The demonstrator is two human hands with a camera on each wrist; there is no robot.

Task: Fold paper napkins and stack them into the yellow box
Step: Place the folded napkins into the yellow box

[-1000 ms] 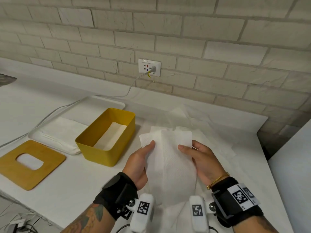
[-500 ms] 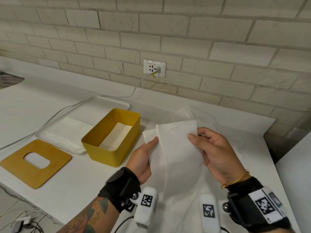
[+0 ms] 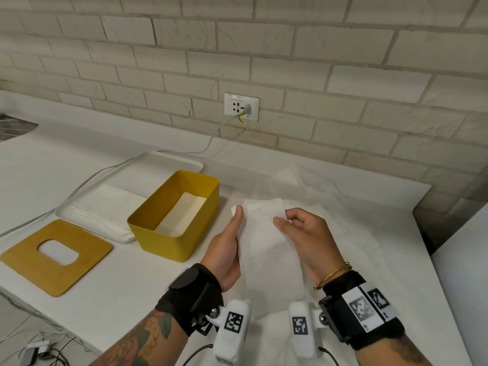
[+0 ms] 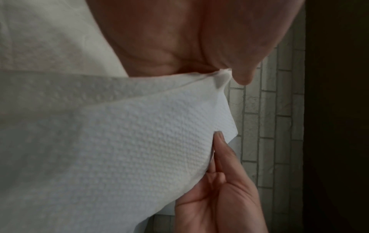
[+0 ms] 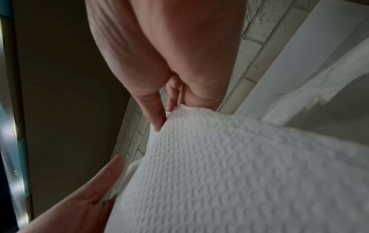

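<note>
I hold a white embossed paper napkin (image 3: 266,249) upright above the counter, its lower end hanging between my wrists. My left hand (image 3: 237,217) pinches the top left corner, thumb in front. My right hand (image 3: 284,220) pinches the top right edge with curled fingers. In the left wrist view the napkin (image 4: 139,141) runs from my left hand (image 4: 229,74) to my right hand (image 4: 219,181). The right wrist view shows the napkin (image 5: 239,173) under my right hand (image 5: 169,113). The yellow box (image 3: 163,247) stands open to the left with a folded napkin (image 3: 182,215) flat inside.
Several loose napkins (image 3: 330,207) lie spread on the counter under and behind my hands. A white tray (image 3: 174,161) with a napkin stack (image 3: 105,207) sits behind the box. A wooden lid (image 3: 87,262) with an oval hole lies front left. A cable (image 3: 211,138) runs from the wall outlet (image 3: 241,107).
The napkin looks narrower than a second ago and my hands are closer together. My right fingers have curled over its top right edge.
</note>
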